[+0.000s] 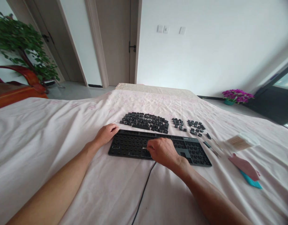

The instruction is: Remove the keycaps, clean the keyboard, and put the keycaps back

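Note:
A black keyboard [125, 153] with its keycaps off lies on the pale bedsheet, its bare key sockets showing. My left hand [107, 133] is closed at the keyboard's upper left corner, gripping its edge. A thin white stick [115, 121] pokes out just beyond those fingers; whether they hold it I cannot tell. Over the middle of the keyboard, my right hand [161, 150] pinches a cotton swab [144, 148], with the tip pointing left at the lower rows of sockets. That hand hides part of the board.
Loose black keycaps [144, 120] lie behind the keyboard, with smaller groups [178, 122] further right. Right of it are a small tool [207, 144], a clear pack of cotton swabs [241, 142], a pink cloth-like piece [244, 165] and a turquoise piece [252, 180]. A black cable [144, 190] runs toward me.

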`<state>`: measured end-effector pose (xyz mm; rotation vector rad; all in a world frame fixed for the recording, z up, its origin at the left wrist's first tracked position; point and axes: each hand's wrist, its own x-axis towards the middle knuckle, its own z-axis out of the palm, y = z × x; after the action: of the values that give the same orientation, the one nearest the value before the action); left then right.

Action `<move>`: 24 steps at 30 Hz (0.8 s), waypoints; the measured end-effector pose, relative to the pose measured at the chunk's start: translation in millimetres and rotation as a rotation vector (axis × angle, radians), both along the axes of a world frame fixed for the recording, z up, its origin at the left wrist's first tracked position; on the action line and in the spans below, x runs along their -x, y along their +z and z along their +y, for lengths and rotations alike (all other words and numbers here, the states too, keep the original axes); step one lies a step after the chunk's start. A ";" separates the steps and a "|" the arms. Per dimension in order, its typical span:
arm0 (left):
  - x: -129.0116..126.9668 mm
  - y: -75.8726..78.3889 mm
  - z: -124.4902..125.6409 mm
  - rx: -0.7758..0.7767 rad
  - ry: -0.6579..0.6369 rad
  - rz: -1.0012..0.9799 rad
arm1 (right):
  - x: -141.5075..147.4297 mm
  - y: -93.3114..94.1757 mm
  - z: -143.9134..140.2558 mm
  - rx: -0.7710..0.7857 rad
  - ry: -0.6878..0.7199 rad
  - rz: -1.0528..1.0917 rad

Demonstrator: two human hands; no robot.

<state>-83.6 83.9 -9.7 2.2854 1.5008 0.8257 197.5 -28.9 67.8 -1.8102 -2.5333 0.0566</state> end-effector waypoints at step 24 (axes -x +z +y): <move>0.0 -3.1 1.7 -0.017 0.006 -0.001 | 29.5 -18.9 -6.7 -0.110 0.170 0.134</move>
<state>-83.5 85.6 -12.8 2.2930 1.5069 0.8445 168.0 -35.5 48.9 -1.4981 -2.5353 0.0395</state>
